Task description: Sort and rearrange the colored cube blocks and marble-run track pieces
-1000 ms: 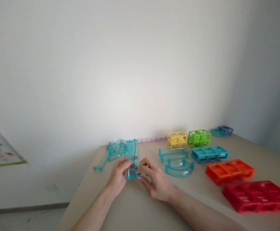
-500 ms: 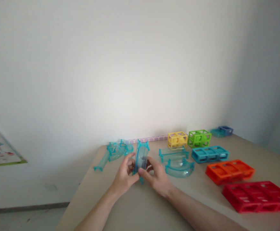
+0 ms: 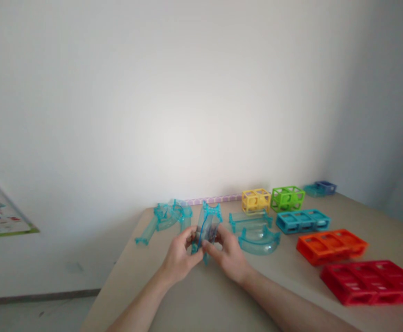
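Translucent teal track piece (image 3: 207,227), tilted, held in a two-handed grip: left hand (image 3: 179,257) and right hand (image 3: 231,256) both closed on it. Beyond the grip, leftward: clustered teal tracks (image 3: 166,223). Just right of it: curved track (image 3: 259,246). Farther right on tabletop (image 3: 204,302): orange frame (image 3: 312,253), red frame (image 3: 348,289).
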Demonstrator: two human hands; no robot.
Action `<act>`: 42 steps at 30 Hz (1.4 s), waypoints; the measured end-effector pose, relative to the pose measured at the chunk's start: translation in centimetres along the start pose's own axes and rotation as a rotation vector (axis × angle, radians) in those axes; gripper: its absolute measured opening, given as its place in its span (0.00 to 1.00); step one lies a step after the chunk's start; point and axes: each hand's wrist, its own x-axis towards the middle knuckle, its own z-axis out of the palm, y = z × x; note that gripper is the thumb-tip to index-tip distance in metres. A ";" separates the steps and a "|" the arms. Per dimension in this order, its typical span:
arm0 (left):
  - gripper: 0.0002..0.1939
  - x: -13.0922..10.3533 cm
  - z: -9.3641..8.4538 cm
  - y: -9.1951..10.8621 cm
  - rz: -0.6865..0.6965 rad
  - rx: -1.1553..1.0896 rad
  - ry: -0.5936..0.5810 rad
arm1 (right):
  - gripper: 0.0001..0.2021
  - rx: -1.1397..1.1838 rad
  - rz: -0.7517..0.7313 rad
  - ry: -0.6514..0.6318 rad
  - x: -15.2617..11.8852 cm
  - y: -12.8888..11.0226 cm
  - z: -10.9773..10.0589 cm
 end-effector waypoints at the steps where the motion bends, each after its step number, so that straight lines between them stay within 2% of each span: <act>1: 0.15 0.0 0.0 -0.1 0.005 0.007 0.003 | 0.05 -0.007 0.000 -0.003 0.0 0.0 0.0; 7: 0.14 -0.1 0.2 -0.5 0.036 0.078 0.040 | 0.04 -0.065 -0.024 0.014 -0.2 0.0 0.0; 16: 0.10 -0.1 0.0 -0.4 0.005 0.155 0.115 | 0.05 -0.192 -0.107 0.066 -0.3 0.1 0.0; 19: 0.13 -0.4 -0.2 -0.4 0.067 0.216 0.116 | 0.07 -0.233 -0.122 0.101 -0.5 0.1 -0.1; 22: 0.16 -0.7 -0.6 -0.5 0.171 0.273 0.071 | 0.12 -0.199 -0.099 0.071 -0.6 0.0 -0.3; 24: 0.18 -0.8 -0.8 -0.7 0.228 0.266 0.083 | 0.18 -0.135 -0.057 0.017 -0.6 0.0 -0.5; 28: 0.26 -0.9 -0.7 -0.7 0.264 0.230 0.216 | 0.22 0.049 0.063 -0.091 -0.4 0.3 -0.3; 34: 0.12 -0.6 -0.3 0.0 0.218 0.180 0.308 | 0.22 0.409 0.345 -0.234 -0.7 -0.1 0.5; 38: 0.15 -0.4 -0.3 0.7 0.130 0.120 0.319 | 0.22 0.496 0.440 -0.255 -0.8 -0.1 0.6; 42: 0.15 -0.2 -0.5 0.8 0.066 0.090 0.297 | 0.23 0.519 0.466 -0.295 -0.8 0.1 0.6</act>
